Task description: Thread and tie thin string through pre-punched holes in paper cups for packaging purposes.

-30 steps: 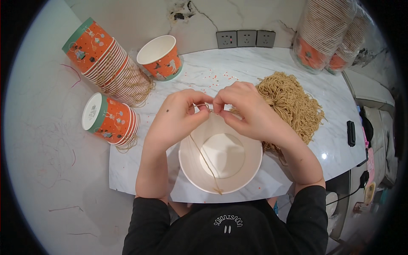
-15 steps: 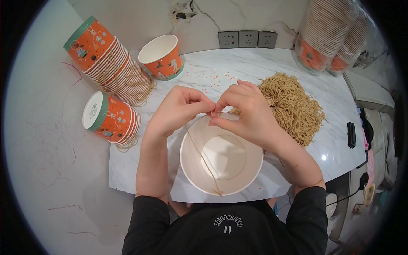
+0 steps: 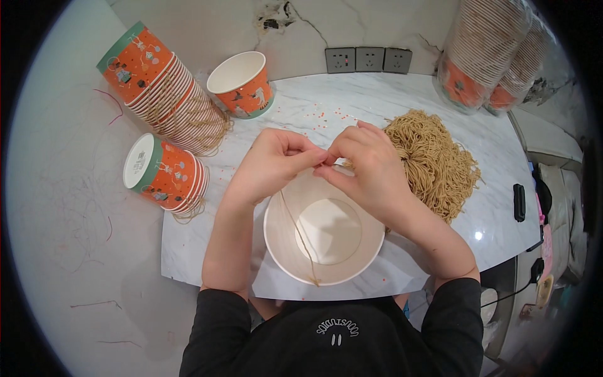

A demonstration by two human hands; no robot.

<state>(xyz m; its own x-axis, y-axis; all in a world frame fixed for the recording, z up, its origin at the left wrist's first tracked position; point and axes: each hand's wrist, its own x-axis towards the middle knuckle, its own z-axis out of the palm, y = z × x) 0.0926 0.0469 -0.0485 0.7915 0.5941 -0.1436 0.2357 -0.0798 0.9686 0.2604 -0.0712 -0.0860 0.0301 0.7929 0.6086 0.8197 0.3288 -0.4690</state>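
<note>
A wide paper tub (image 3: 284,256), white inside, stands in front of me with its opening facing up. Over its far rim my left hand (image 3: 267,162) and my right hand (image 3: 370,164) meet fingertip to fingertip, both pinching a thin tan cord (image 3: 298,231). From my left fingers the cord runs down across the tub's mouth to a knot at the near rim. The exact place where the fingers grip it is partly hidden. Just beyond my right hand lies a thick bundle of tan cords (image 3: 433,166).
At the left lean a tall stack of orange tubs (image 3: 164,94) and a shorter stack (image 3: 164,173), with cord loops on them. A single tub (image 3: 242,85) stands behind. Wrapped tub stacks (image 3: 480,56) are at the back right. A black object (image 3: 519,202) lies near the table's right edge.
The pinched fingertips have shifted slightly right and closer together. The tub and the hanging cord sit a little farther left.
</note>
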